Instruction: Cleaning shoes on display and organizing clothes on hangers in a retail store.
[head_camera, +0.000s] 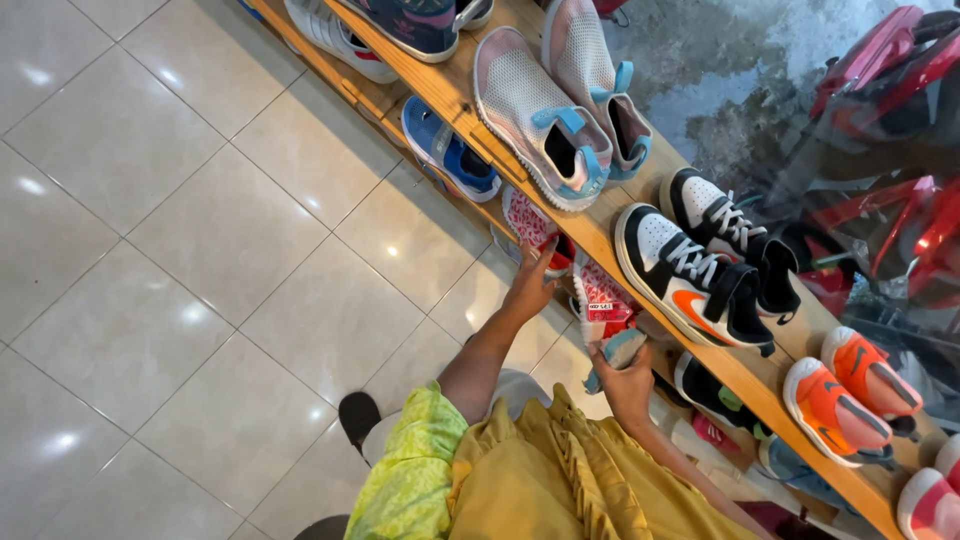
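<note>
My left hand (530, 285) reaches out to the lower shelf and grips the heel edge of a red-and-white patterned shoe (530, 222). Its twin (600, 300) stands just to the right on the same shelf. My right hand (627, 385) is closed around a small blue-grey cloth (617, 350), which it holds against the toe of that second shoe. Part of both shoes is hidden under the top board.
The wooden rack's top board (600, 235) carries pink-and-blue slip-ons (545, 115), black-white-orange trainers (690, 270) and orange shoes (835, 405). A blue shoe (450, 150) sits on the lower shelf. Glossy tiled floor (200, 250) lies to the left, and red vehicles (900, 60) stand behind glass.
</note>
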